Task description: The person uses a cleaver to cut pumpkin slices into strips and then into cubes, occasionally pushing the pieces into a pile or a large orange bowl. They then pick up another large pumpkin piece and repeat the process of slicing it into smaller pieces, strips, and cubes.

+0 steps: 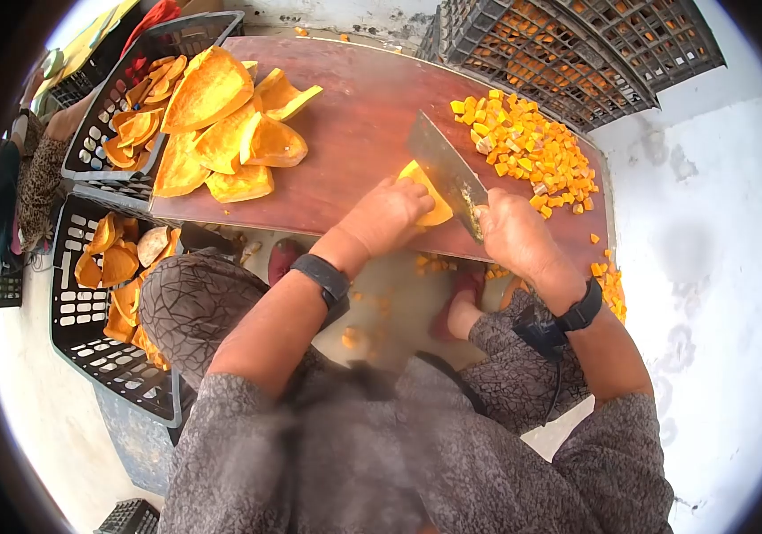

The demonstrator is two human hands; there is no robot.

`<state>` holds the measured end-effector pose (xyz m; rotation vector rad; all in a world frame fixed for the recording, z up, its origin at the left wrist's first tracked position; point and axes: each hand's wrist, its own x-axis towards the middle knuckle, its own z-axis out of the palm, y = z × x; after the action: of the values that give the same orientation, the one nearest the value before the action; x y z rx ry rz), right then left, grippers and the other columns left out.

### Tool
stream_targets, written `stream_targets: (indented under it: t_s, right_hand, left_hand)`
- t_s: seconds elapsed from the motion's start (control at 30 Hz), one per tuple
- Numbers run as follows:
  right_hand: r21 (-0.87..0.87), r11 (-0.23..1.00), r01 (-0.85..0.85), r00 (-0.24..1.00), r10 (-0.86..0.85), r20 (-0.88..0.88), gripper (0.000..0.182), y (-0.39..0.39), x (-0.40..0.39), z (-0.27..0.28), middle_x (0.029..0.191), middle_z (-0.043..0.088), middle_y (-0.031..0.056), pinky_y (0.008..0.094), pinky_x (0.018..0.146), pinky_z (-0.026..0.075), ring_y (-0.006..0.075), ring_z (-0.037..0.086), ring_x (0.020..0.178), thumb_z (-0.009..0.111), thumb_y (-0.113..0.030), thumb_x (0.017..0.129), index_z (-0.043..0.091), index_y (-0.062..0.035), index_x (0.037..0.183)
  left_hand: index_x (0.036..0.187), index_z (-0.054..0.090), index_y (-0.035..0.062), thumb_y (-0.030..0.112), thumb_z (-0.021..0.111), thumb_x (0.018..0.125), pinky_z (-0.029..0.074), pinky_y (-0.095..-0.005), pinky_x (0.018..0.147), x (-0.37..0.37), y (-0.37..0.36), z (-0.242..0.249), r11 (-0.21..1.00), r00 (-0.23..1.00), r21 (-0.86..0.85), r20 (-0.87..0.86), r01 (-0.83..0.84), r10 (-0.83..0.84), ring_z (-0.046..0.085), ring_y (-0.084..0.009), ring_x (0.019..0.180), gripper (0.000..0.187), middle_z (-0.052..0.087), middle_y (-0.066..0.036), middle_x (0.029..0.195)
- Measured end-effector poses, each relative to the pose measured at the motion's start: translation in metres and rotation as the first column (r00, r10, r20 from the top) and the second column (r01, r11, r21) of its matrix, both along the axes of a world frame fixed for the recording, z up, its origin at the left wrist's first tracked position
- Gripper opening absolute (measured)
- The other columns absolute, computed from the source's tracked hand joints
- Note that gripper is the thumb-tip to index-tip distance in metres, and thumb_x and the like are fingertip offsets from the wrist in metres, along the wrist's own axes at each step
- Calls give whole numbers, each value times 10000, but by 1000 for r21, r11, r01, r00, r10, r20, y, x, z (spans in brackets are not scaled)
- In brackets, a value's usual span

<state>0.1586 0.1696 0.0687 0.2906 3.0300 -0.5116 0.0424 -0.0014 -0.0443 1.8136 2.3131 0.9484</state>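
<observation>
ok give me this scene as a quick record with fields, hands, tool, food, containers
left hand: left hand presses a yellow-orange squash piece on the reddish-brown wooden board
right hand: right hand grips a broad steel cleaver, blade on the piece
cut food: pile of small orange squash cubes on the board, right of the blade
uncut food: heap of large peeled orange squash slabs on the board's left end
containers: black plastic crate at left holding more slabs; dark crate of cubes beyond the board

Head camera, steep downward look, close over cutting board [354, 133]
</observation>
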Motion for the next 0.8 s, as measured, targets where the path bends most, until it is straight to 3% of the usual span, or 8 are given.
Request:
stream_targets:
  t_s: [0.43,0.5,0.6,0.7,0.8]
  right_hand:
    - [28,998,-48,999,48,7,170,-10,6,1,772,614,281,524,691,482,470,610,797,562,-137,910,563,24,855]
    - [21,995,-94,996,94,6,65,-8,5,1,795,622,213,508,687,484,419,610,793,555,-82,846,576,-27,872]
    - [88,982,-165,986,166,-2,59,-6,-1,-8,825,621,208,511,704,486,415,608,813,540,-71,838,564,-27,871]
    - [113,991,-79,997,76,26,164,-11,-11,-18,798,631,261,507,701,490,447,625,809,568,-118,905,569,31,838]
    - [118,993,-25,993,11,118,168,-17,-14,-10,806,634,263,505,715,497,442,631,823,572,-125,904,574,34,850]
  left_hand:
    - [1080,603,80,105,704,721,424,-431,956,2,1,0,1000,1000,-4,3,-22,22,543,-321,1090,373,599,-118,1078]
    - [1078,603,81,102,701,727,429,-429,948,1,0,2,1000,999,-5,27,-22,22,541,-324,1084,366,599,-115,1076]
    - [1070,603,84,100,699,731,434,-429,939,2,-1,3,1000,999,4,50,-19,19,541,-330,1070,352,598,-114,1074]
    - [1057,603,84,110,700,736,445,-431,919,2,-1,2,1000,1000,-11,12,-21,22,546,-333,1045,336,599,-111,1063]
    - [1029,600,81,119,703,728,456,-431,897,5,0,-1,999,999,30,3,-44,44,553,-334,1021,320,602,-109,1038]
